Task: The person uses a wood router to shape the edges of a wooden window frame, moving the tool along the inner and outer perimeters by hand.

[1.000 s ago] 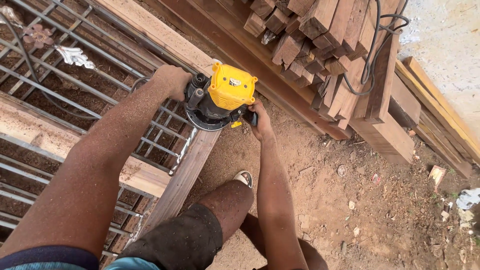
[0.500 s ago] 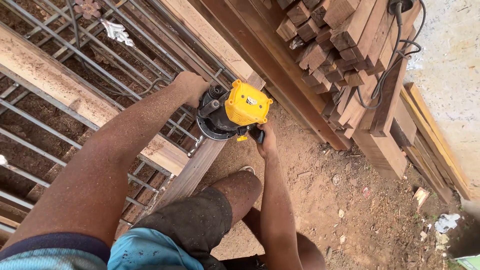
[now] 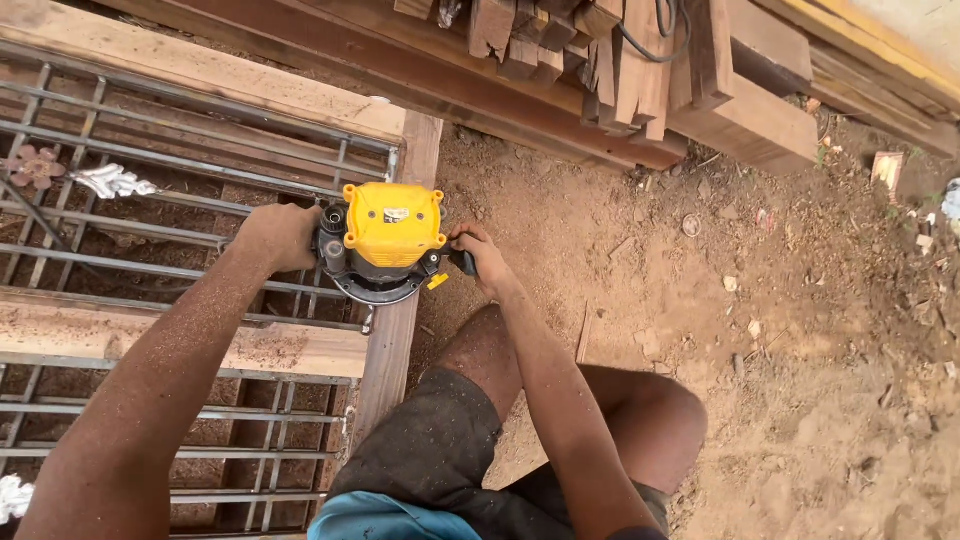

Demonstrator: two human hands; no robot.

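Your yellow-topped, black-based electric router (image 3: 385,243) sits upright on the narrow vertical wooden side rail (image 3: 392,340) of a timber frame with grey metal bars (image 3: 180,210), its round base flat on the rail's top face. Your left hand (image 3: 283,235) is clenched on the router's left handle; your right hand (image 3: 483,257) is wrapped round the black right knob. One hand each side likely keeps the base level and tracking along the thin rail. You crouch just right of the router, knee over the sawdust-strewn red dirt ground (image 3: 800,330). A small dark rectangular label sits on the router's yellow cap, near its far edge. Beyond the router lies a stack of reddish sawn timber offcuts and planks (image 3: 600,70) with a black cable draped over it. Well right of the router, a small pale card-like scrap (image 3: 885,168) lies on the dirt.
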